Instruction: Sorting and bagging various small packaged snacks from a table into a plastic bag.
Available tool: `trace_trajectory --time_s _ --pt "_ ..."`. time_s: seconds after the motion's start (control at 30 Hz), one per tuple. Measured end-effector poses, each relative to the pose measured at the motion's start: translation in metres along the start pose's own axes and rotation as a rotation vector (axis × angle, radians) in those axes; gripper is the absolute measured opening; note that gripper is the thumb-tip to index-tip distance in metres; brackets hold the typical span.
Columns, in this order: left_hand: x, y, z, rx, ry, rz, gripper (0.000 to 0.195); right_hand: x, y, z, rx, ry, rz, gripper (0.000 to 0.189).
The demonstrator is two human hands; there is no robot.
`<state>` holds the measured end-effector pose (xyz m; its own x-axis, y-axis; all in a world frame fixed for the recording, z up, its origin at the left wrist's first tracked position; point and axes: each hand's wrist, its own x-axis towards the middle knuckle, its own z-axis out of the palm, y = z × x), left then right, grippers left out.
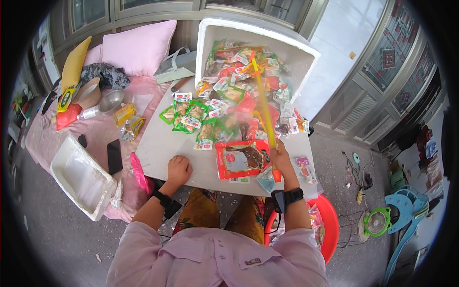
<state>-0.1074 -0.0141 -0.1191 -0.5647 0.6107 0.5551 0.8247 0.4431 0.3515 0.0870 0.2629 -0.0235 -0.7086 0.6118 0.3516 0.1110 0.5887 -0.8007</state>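
My right hand (pixel 280 156) grips a long yellow stick (pixel 263 98) with orange ends, which points up over a heap of small packets. My left hand (pixel 179 170) rests on the front left of the light table top (pixel 157 150), its fingers curled and nothing visible in them. A large red food packet (pixel 244 159) lies flat between my hands. Green-edged packets (pixel 196 110) lie in a cluster beyond my left hand. Behind them a tipped white foam box (pixel 304 71) faces me, and many mixed packets (pixel 247 82) spill from it onto the table.
A red basin (pixel 331 229) with packets stands on the floor at right. At left, a pink-covered seat holds a white foam tray (pixel 84 179), a black phone (pixel 114 156), a metal bowl (pixel 111 101) and a pink pillow (pixel 140 46). A green fan (pixel 377 221) stands far right.
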Motion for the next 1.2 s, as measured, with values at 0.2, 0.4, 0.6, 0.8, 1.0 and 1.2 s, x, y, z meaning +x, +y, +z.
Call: trace_trajectory --time_s 0.2,0.4,0.6,0.8,1.0,1.2 --pt "-0.002 -0.003 -0.001 -0.006 -0.012 -0.027 0.012 -0.023 0.012 -0.006 -0.089 -0.142 0.301 0.040" --pt "0.000 0.000 -0.003 0.013 0.008 0.007 0.015 -0.112 -0.006 -0.019 -0.037 -0.164 0.458 0.041" --pt "-0.002 -0.002 -0.002 0.009 0.017 0.004 0.013 -0.168 -0.006 -0.017 0.029 -0.185 0.450 0.040" --pt "-0.003 -0.003 -0.003 0.002 0.034 0.004 0.012 -0.193 -0.015 -0.012 0.222 -0.145 0.502 0.037" --pt "0.001 -0.003 -0.005 0.031 0.008 0.016 0.014 -0.156 0.014 -0.006 0.153 0.001 0.279 0.044" --pt "-0.002 -0.006 -0.006 0.010 -0.015 -0.014 0.012 -0.051 -0.012 -0.005 0.207 -0.039 0.340 0.041"
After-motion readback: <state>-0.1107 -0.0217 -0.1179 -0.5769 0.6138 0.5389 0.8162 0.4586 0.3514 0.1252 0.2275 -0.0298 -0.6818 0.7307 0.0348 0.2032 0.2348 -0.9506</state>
